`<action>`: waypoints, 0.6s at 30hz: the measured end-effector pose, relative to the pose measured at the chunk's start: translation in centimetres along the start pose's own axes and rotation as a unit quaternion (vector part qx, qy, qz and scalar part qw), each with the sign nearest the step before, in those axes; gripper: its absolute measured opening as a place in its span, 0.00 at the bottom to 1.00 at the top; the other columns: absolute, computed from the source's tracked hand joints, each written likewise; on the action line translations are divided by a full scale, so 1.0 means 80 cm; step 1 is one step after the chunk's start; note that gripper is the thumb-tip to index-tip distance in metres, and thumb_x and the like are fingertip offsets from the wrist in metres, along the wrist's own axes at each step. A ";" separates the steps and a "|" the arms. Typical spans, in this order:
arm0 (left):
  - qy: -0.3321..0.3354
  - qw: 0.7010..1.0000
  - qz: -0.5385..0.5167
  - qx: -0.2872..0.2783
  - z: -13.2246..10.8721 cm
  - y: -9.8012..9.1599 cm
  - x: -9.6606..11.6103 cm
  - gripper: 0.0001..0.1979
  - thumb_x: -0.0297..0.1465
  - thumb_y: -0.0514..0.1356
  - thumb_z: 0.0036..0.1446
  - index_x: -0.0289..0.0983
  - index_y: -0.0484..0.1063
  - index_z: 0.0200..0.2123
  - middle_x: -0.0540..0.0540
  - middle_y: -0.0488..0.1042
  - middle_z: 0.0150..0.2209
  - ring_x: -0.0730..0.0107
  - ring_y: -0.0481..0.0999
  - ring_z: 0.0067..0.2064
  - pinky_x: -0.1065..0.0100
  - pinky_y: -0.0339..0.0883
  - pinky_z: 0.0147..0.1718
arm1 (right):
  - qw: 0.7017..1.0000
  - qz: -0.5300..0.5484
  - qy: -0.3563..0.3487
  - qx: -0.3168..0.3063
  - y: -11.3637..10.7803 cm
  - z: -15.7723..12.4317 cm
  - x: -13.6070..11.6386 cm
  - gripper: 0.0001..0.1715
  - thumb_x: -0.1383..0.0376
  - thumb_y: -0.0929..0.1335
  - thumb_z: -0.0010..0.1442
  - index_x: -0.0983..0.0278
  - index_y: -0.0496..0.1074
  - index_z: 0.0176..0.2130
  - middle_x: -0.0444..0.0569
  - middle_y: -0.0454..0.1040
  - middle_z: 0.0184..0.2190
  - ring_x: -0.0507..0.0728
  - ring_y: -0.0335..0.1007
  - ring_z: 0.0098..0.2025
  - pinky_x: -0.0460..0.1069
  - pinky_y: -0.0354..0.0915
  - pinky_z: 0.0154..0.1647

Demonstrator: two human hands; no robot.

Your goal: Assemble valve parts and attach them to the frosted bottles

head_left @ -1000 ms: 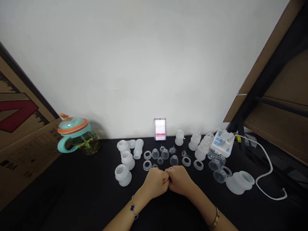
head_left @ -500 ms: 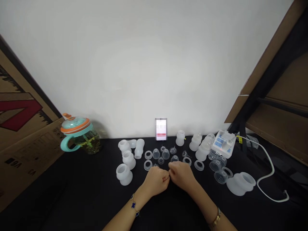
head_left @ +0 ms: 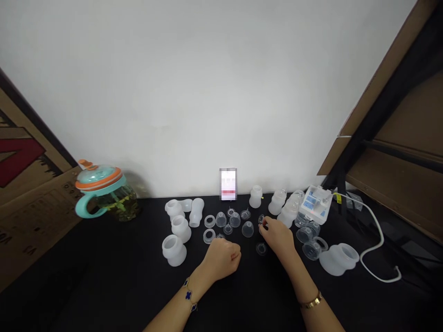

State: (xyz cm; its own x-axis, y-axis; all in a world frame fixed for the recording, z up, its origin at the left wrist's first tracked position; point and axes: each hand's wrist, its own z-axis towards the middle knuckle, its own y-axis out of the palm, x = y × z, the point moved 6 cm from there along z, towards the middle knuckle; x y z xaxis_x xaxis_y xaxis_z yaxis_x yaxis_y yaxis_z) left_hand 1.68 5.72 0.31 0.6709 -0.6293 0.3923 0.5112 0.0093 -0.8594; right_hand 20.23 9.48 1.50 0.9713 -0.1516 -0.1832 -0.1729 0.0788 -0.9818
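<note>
My left hand [head_left: 223,258] rests on the black table [head_left: 104,272] as a loose fist, and what it holds, if anything, is hidden. My right hand [head_left: 278,235] reaches forward and right, its fingertips pinched at a small clear ring [head_left: 263,222] among several clear silicone caps and rings [head_left: 235,220]. Another small clear ring [head_left: 261,249] lies just left of that hand. White silicone cups [head_left: 175,249] stand to the left of the left hand.
A teal and orange lidded jug [head_left: 104,193] stands far left by cardboard boxes [head_left: 24,184]. A white device [head_left: 314,205] with a white cable [head_left: 377,249], clear cups [head_left: 311,249] and a large white silicone piece [head_left: 339,260] are at right. A small card [head_left: 228,184] leans on the wall.
My hands were together in front of me; the right hand has moved forward and right to the clear ring. A small clear ring now lies where the hands were. The left hand stayed.
</note>
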 end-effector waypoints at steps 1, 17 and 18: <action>0.003 1.000 0.001 0.003 0.000 0.000 0.000 0.18 0.20 0.54 0.46 0.37 0.44 0.17 0.55 0.47 0.15 0.76 0.44 0.19 0.68 0.37 0.23 | 1.000 -0.004 0.004 -0.008 0.003 0.001 0.002 0.10 0.58 0.65 0.65 0.60 0.74 0.38 0.51 0.79 0.37 0.60 0.76 0.40 0.49 0.53 0.30; -0.099 0.984 0.002 0.148 -0.001 -0.029 -0.016 0.12 0.35 0.56 0.65 0.39 0.69 0.29 0.56 0.61 0.18 0.75 0.63 0.19 0.71 0.50 0.23 | 0.991 0.057 -0.096 0.078 -0.017 -0.020 -0.033 0.12 0.59 0.65 0.66 0.60 0.76 0.39 0.48 0.81 0.32 0.59 0.78 0.34 0.48 0.56 0.28; -0.123 0.981 -0.004 0.150 -0.001 -0.031 -0.019 0.08 0.36 0.57 0.64 0.39 0.71 0.36 0.57 0.62 0.19 0.74 0.65 0.19 0.72 0.52 0.23 | 0.985 0.071 -0.131 0.085 -0.016 -0.024 -0.041 0.12 0.59 0.65 0.66 0.60 0.76 0.40 0.48 0.81 0.32 0.58 0.78 0.34 0.48 0.57 0.29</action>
State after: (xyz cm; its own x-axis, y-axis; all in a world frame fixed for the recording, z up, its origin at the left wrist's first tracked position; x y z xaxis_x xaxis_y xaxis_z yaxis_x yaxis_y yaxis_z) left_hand -0.67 6.60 1.79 0.7570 -0.4241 0.4971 0.6271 0.2575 -0.7352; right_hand 16.96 8.00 3.24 0.9519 0.1297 -0.2775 -0.3021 0.2478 -0.9205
